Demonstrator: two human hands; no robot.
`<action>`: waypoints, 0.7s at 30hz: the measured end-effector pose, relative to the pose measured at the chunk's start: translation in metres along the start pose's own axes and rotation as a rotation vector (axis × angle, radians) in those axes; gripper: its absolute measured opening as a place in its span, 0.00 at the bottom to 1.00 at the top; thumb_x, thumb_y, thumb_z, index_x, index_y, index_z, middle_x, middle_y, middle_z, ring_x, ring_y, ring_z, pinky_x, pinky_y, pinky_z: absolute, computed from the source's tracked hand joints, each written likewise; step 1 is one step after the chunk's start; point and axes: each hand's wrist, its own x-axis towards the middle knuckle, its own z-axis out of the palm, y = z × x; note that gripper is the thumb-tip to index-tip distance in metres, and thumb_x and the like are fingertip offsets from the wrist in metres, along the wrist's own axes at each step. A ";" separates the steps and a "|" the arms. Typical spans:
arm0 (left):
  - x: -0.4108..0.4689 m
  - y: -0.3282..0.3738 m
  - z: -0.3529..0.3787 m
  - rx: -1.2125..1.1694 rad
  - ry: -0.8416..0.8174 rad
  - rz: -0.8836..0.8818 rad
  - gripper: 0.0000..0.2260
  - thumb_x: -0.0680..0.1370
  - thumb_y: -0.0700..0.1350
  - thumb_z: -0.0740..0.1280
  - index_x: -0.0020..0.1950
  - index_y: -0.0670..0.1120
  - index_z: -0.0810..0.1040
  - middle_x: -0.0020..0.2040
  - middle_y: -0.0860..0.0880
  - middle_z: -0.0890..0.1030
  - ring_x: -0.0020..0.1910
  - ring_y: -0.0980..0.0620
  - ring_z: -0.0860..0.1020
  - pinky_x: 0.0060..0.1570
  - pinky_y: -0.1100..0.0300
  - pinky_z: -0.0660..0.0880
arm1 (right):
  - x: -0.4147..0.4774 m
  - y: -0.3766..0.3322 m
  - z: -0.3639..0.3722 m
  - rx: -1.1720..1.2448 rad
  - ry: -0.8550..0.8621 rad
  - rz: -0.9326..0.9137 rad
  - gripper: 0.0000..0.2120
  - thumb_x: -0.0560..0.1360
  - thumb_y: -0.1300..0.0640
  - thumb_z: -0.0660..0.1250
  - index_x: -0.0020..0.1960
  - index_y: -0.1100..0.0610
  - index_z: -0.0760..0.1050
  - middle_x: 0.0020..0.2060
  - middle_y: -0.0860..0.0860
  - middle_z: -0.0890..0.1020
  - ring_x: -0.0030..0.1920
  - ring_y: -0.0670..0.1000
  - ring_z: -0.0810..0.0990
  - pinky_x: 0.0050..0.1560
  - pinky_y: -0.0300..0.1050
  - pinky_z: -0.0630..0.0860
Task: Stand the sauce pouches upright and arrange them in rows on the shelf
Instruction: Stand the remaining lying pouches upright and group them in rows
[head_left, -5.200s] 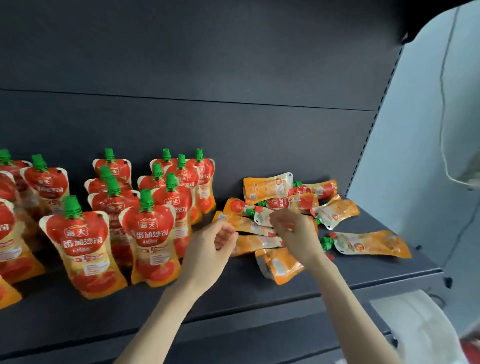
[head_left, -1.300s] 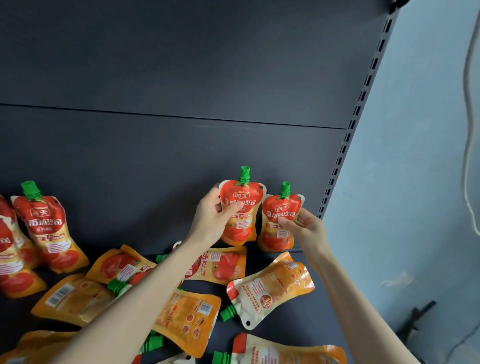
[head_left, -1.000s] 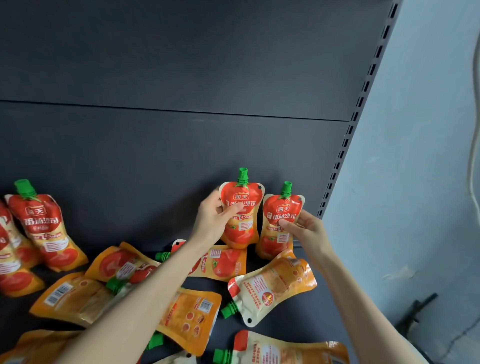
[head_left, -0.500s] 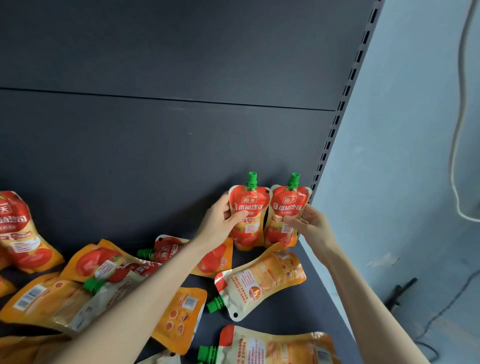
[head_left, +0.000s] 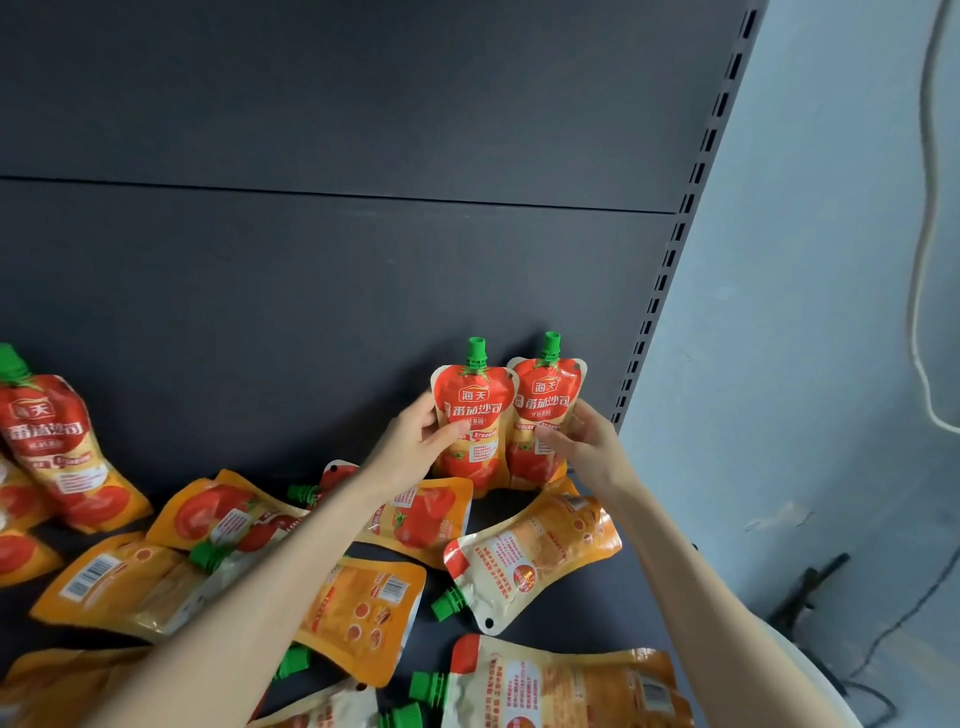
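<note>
Two red and orange sauce pouches with green caps stand upright side by side against the shelf's back panel at the far right corner. My left hand (head_left: 410, 447) grips the left pouch (head_left: 475, 421) by its left edge. My right hand (head_left: 584, 447) holds the right pouch (head_left: 545, 410) by its right edge. The two pouches touch each other. Several more pouches lie flat in front, among them one with a pale back (head_left: 530, 558) just below my right hand and an orange one (head_left: 363, 613) under my left forearm.
An upright pouch (head_left: 57, 447) stands at the far left, with others cut off by the frame edge. The dark shelf floor (head_left: 561, 618) shows between the lying pouches. A slotted upright (head_left: 670, 270) bounds the shelf on the right, beside a pale wall (head_left: 810, 312).
Both hands lifted a pouch from the flat pile and carried it to the back right corner. In the last second the two upright pouches were pushed together until they touch.
</note>
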 end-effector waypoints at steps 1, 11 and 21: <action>0.000 -0.001 0.000 0.007 -0.018 -0.007 0.18 0.78 0.46 0.64 0.67 0.50 0.67 0.62 0.52 0.76 0.62 0.54 0.74 0.58 0.58 0.75 | 0.000 0.000 0.000 -0.006 0.002 -0.007 0.11 0.76 0.60 0.66 0.58 0.55 0.73 0.51 0.50 0.82 0.53 0.48 0.80 0.53 0.44 0.77; -0.005 0.000 -0.006 0.021 -0.040 -0.031 0.18 0.79 0.46 0.62 0.68 0.49 0.67 0.63 0.51 0.76 0.62 0.54 0.74 0.60 0.56 0.74 | 0.001 0.000 -0.001 -0.143 0.012 -0.016 0.14 0.75 0.58 0.67 0.60 0.57 0.71 0.53 0.51 0.80 0.53 0.49 0.79 0.56 0.48 0.76; -0.027 -0.008 -0.008 0.252 0.261 -0.031 0.16 0.74 0.49 0.70 0.58 0.46 0.73 0.52 0.52 0.77 0.50 0.55 0.76 0.44 0.68 0.71 | -0.020 -0.004 -0.002 -0.317 0.211 -0.046 0.17 0.73 0.53 0.70 0.57 0.56 0.67 0.52 0.50 0.76 0.51 0.50 0.76 0.51 0.47 0.77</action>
